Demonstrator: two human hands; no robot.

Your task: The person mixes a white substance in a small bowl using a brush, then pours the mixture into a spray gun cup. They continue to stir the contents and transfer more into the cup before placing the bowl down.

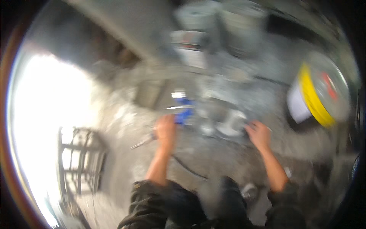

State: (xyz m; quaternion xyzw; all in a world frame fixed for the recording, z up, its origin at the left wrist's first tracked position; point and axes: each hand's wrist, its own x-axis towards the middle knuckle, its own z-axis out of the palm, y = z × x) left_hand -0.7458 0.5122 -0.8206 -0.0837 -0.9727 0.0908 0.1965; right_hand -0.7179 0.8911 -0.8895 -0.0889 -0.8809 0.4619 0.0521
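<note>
Motion smears the whole head view. My left hand (166, 129) is by a blue object (184, 111) with a thin, shiny strip across it; its fingers are too blurred to read. Beside that wrist, a tool with a slim metal tip (142, 144) points left, and whether the hand touches it is unclear. My right hand (259, 134) is closed at the right edge of a pale, rounded part (231, 123). A thin light sliver shows by its knuckles, too blurred to name. A smaller pale round piece (207, 128) lies between the hands.
A dark hose or cable (188, 168) curves over the dusty floor near my knees. At right is a tilted bucket with a yellow band (312, 97). Large pails (244, 26) and a white-and-grey can (190, 49) stand at the back. A metal frame (80, 158) is at left.
</note>
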